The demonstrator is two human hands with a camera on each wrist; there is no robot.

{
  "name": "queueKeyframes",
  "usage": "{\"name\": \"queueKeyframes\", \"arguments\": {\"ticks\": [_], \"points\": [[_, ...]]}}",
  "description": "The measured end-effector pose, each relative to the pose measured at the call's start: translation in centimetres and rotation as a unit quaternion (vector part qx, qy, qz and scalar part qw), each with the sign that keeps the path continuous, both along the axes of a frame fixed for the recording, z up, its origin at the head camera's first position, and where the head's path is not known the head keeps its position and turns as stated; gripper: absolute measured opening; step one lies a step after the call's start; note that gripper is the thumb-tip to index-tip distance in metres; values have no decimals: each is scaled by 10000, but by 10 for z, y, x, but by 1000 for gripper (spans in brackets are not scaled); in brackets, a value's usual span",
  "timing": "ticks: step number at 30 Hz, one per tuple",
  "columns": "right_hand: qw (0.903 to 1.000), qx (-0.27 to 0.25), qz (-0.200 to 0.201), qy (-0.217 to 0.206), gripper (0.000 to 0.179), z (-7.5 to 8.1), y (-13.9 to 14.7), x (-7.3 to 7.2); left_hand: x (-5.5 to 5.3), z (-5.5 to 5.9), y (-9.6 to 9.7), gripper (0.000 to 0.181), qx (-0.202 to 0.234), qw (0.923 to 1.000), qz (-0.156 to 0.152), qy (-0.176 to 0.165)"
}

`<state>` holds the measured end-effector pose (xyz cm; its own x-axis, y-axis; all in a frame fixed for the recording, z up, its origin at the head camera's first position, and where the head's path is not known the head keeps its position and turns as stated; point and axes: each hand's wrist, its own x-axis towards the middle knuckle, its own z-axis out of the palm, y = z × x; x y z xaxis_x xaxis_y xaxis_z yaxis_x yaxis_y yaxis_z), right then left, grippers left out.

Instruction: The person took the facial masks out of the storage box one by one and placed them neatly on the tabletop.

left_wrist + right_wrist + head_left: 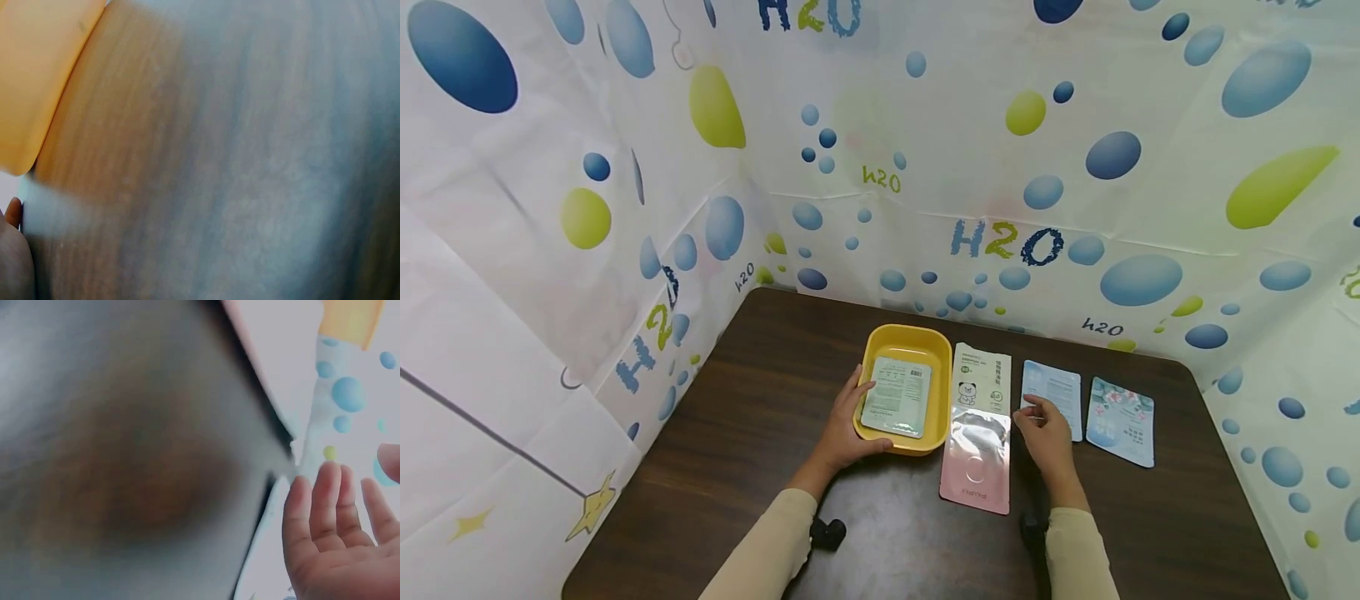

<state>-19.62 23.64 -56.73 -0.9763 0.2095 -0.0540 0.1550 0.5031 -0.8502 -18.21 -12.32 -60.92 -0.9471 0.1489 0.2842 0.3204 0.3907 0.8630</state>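
In the head view, a yellow tray (945, 375) sits on the dark wooden surface (760, 400), with a pale green packet (897, 397) lying flat inside it. The left hand (844, 425) is at the tray's near left corner, its grip spread wide: thumb along the near rim, fingers over the left rim, holding the tray. Just right of the tray lies a cream packet (981, 379) with a panda drawing; at its near end is a silver-and-pink packet (976, 462), and I cannot tell whether the two overlap. Further right of the tray come a light blue packet (1060, 396) with printed text and, beside it, a flowered blue packet (1120, 421). The right hand (1047, 429) is over the near left part of the light blue packet, fingers loosely bent; whether they touch it cannot be told. A patterned cloth (880, 167) rises behind the tray.

In the left wrist view, the tray's yellow side fills the upper left corner, and a sliver of the left hand shows below it.

In the right wrist view, the right grip is relaxed, with fingers slightly bent, thumb apart and nothing held. Part of the tray shows beyond the fingertips.
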Motion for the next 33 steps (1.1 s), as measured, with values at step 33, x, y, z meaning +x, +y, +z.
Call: {"name": "queueKeyframes", "arguments": {"ticks": [33], "points": [[9402, -3186, -66, 1204, 67, 96, -72, -31, 0, 0, 0, 105, -31, 10000, 3, -4]]}}
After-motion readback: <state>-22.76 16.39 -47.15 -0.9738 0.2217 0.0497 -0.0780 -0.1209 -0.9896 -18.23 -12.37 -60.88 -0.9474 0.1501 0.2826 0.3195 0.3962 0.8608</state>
